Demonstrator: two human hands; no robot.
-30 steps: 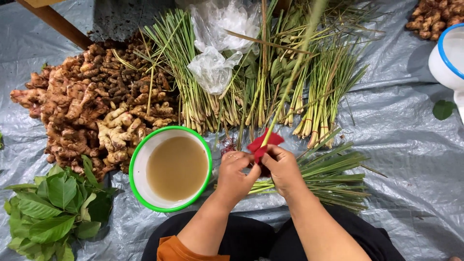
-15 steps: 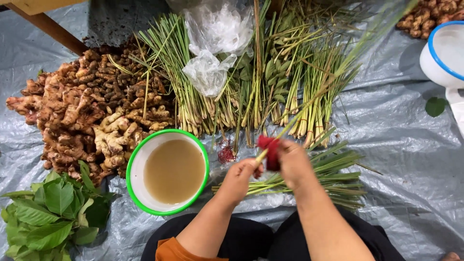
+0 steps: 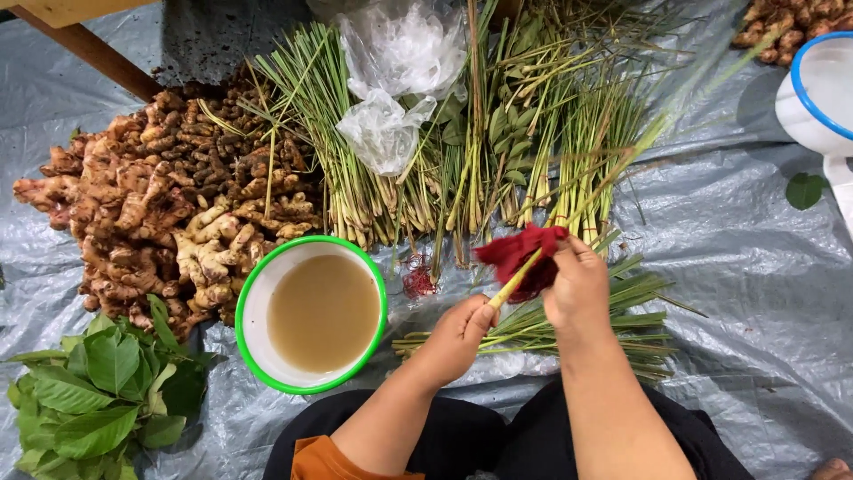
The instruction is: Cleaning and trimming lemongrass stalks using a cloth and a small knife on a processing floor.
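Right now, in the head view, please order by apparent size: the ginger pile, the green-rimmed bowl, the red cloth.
1. ginger pile, clearly largest.
2. green-rimmed bowl.
3. red cloth, smallest, partly hidden by the right hand.

**Cloth, Plastic and Rough Roots**

The crumpled red cloth rag point(image 3: 520, 256) looks soft and matt. The grey plastic ground sheet point(image 3: 755, 267) is wrinkled and faintly glossy. The green-rimmed white bowl point(image 3: 313, 313) seems smooth, its murky liquid shiny. The knobbly tan ginger roots point(image 3: 151, 213) look rough and dull.

I see crinkled grey tarp point(image 3: 746, 293) covering floor; wooden furniture leg point(image 3: 89, 53) at 11 o'clock; even light.
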